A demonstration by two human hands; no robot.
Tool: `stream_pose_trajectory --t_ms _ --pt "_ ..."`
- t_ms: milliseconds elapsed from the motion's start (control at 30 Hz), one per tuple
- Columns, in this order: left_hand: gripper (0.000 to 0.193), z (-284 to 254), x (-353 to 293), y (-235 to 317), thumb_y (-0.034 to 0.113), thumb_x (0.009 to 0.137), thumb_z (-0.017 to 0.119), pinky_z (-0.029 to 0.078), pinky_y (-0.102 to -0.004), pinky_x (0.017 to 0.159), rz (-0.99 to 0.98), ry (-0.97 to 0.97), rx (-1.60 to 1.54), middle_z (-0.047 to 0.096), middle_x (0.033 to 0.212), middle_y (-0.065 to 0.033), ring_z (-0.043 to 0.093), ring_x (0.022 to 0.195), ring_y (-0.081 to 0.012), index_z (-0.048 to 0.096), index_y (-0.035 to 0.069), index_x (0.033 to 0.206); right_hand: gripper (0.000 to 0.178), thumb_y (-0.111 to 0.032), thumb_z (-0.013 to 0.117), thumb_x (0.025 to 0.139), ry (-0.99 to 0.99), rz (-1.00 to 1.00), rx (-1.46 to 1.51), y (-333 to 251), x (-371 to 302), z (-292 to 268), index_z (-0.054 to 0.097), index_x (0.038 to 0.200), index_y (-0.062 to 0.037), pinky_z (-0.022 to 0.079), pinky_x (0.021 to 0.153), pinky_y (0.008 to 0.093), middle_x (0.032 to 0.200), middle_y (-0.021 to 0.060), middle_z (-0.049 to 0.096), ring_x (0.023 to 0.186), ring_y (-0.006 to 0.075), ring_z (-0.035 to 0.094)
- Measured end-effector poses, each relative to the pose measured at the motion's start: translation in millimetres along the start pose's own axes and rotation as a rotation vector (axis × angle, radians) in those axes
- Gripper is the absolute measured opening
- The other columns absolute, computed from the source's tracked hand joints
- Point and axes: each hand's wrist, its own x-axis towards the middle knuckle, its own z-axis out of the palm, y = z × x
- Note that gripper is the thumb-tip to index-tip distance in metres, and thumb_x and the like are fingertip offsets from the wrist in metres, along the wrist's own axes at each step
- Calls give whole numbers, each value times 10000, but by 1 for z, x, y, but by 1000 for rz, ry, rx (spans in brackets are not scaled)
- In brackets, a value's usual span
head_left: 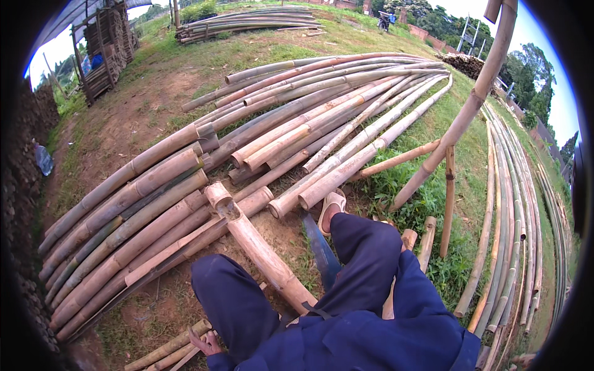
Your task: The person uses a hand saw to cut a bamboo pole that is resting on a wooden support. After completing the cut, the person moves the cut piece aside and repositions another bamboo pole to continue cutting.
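My left hand [206, 342] is low at the left, beside my left knee, next to the ends of thin bamboo poles [166, 353]. Its fingers are apart and nothing shows in them. My right sleeve [413, 287] reaches down by my right knee, which hides nearly all of that hand. Between my legs a thick bamboo piece [267, 261] slants up from my lap, with a notch cut near its far end. Beside my sandalled foot [332, 207] is a flat blue-grey blade [320, 250], like a handsaw's; its lower end is hidden by my thigh.
Long bamboo poles [365, 99] lie stacked ahead, and thick bamboo lengths [133, 229] at the left. A slanting bamboo post [468, 114] with a prop [448, 204] stands at the right. Beyond it lie more poles [510, 216]. A slatted wooden shelter [102, 55] stands far left.
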Motion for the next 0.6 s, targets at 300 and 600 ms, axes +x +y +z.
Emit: stream_pose_trajectory --t_ms 300,600 --pt "976 47 -2 120 471 908 749 270 -435 1238 124 -372 -93 378 1613 -229 386 1486 -339 303 -23 1622 726 -468 767 903 176 -687 -1628 -12 -98 139 584 1471 -56 441 1153 460 1457 222 610 1355 395 573" --pt "1058 55 -14 188 328 806 780 212 -590 1267 527 -248 392 228 1691 -286 246 1559 -475 237 24 1661 526 -407 734 912 -138 -91 -1650 142 10 174 704 1259 -12 535 1024 444 1218 220 743 1188 366 694"
